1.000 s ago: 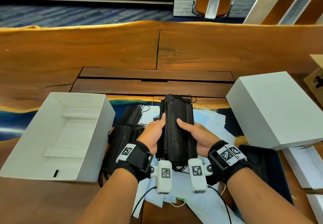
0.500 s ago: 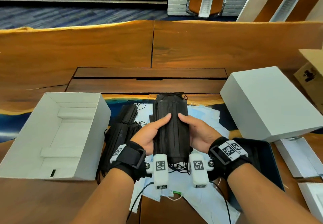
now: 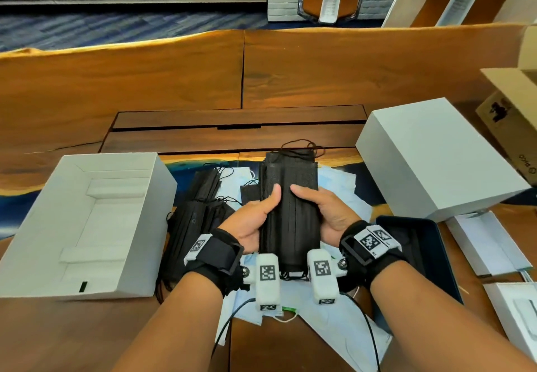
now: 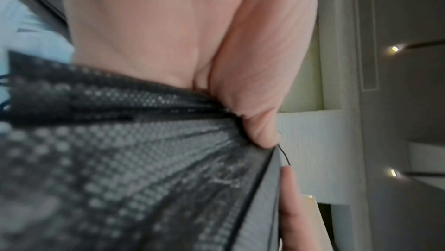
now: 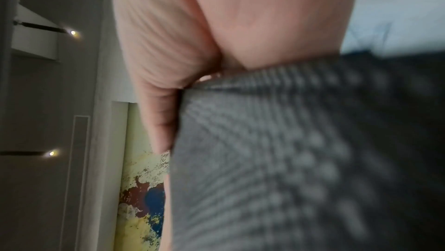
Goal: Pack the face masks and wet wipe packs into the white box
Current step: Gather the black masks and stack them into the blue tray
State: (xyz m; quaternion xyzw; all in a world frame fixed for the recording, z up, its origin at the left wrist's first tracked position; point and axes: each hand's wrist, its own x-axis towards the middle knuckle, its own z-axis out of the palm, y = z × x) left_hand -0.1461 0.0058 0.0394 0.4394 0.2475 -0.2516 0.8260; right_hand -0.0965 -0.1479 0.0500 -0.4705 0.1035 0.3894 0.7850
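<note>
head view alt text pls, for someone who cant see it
Two hands, left hand and right hand, grip a stack of black face masks above a wooden table. An open white box sits to the left beside more black masks; a closed white box sits to the right.

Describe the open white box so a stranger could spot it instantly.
On the wooden table, look left of the hands holding the black mask stack. The open white box sits there, lidless, its stepped insert showing; the other white box, on the right, shows no opening.

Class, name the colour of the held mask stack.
Black; the mask stack shows best in the head view.
</note>
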